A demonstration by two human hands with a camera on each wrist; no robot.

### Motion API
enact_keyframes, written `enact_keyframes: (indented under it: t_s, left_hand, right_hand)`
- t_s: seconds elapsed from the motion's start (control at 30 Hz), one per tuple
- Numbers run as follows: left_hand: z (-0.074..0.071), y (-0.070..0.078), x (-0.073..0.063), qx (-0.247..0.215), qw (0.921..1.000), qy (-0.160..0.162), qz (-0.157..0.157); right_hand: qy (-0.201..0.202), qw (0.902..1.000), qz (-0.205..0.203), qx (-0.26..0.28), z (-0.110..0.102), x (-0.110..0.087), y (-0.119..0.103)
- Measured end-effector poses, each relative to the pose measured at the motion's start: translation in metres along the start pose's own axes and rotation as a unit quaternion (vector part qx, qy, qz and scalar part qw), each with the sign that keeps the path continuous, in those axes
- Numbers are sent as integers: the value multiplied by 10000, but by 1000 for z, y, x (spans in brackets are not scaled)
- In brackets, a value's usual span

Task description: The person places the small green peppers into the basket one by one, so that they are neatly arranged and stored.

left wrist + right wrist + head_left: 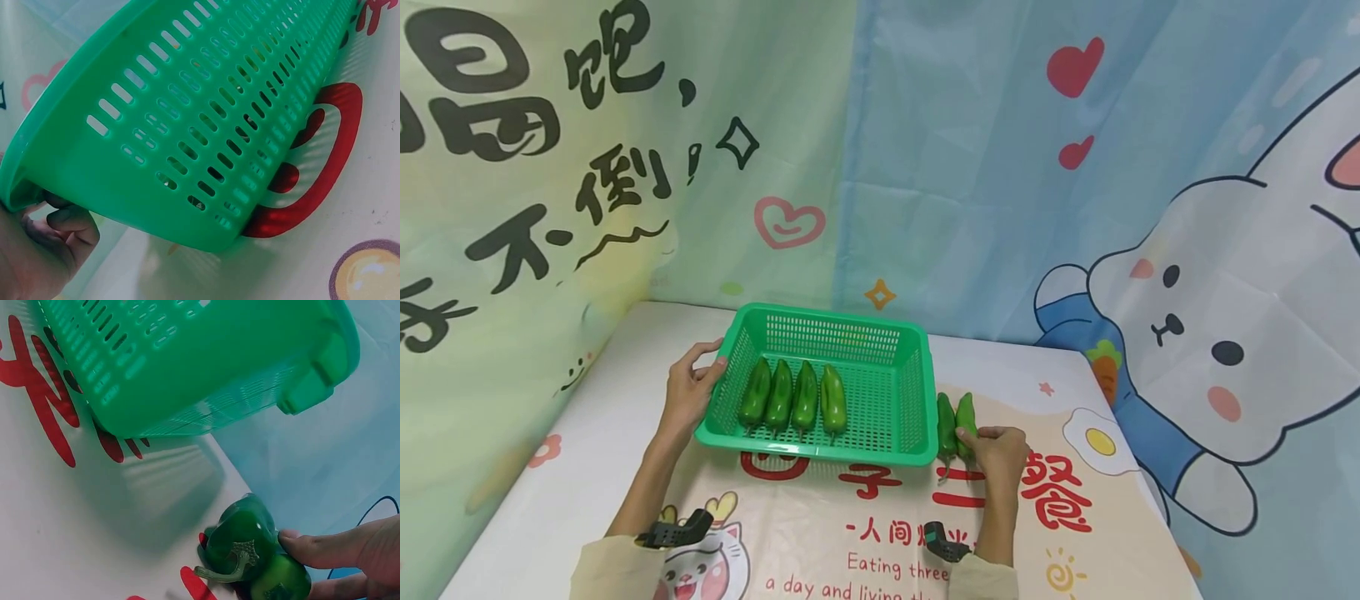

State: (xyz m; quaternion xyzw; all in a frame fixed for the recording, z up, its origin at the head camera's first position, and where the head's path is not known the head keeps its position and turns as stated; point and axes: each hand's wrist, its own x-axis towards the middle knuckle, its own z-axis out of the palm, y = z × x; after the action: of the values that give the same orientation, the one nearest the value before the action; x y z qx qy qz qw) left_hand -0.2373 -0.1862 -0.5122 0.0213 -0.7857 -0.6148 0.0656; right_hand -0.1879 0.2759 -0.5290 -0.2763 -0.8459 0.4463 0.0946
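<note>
A green plastic basket (917,392) with slotted walls stands mid-table, holding several green peppers (805,398) in a row in its left part. My left hand (688,392) grips the basket's left rim, its fingers curled under the edge in the left wrist view. To the right of the basket, two more green peppers lie side by side on the table. My right hand (998,454) pinches the outer green pepper (966,414) between thumb and fingers. The inner green pepper (240,534), with its curved stem facing the camera, touches the held one.
A printed tablecloth (880,533) with red lettering and cartoon figures covers the table. Behind it hangs a patterned curtain (947,167), close to the table's back edge. The basket's right part shows bare mesh floor (872,404).
</note>
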Motion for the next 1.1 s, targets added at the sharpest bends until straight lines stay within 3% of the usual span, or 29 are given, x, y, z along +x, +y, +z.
enact_keyframes:
  t_s: [0.3, 0.43, 0.53, 0.7, 0.8, 1.0, 1.1]
  left_hand:
    - [1, 1, -1, 84, 9999, 58, -22]
    - [1, 0, 0, 84, 9999, 58, 4]
    - [1, 1, 0, 66, 9999, 78, 13]
    - [1, 1, 0, 73, 9999, 90, 19]
    - [1, 1, -1, 86, 9999, 73, 14]
    - [0, 1, 0, 86, 10000, 36, -25]
    - [0, 2, 0, 72, 10000, 28, -29]
  right_hand:
    - [-101, 9991, 335, 239, -3, -1, 2]
    - [-293, 9945, 698, 720, -4, 0, 7]
    - [-510, 9810, 1016, 1574, -6, 3, 11]
    - [-779, 9482, 1326, 2779, -10, 6, 15]
    - [-884, 9379, 1419, 3038, -13, 8, 17]
    - [-960, 9293, 1654, 3159, -16, 13, 21]
    - [-1041, 9188, 1770, 3372, -18, 15, 21]
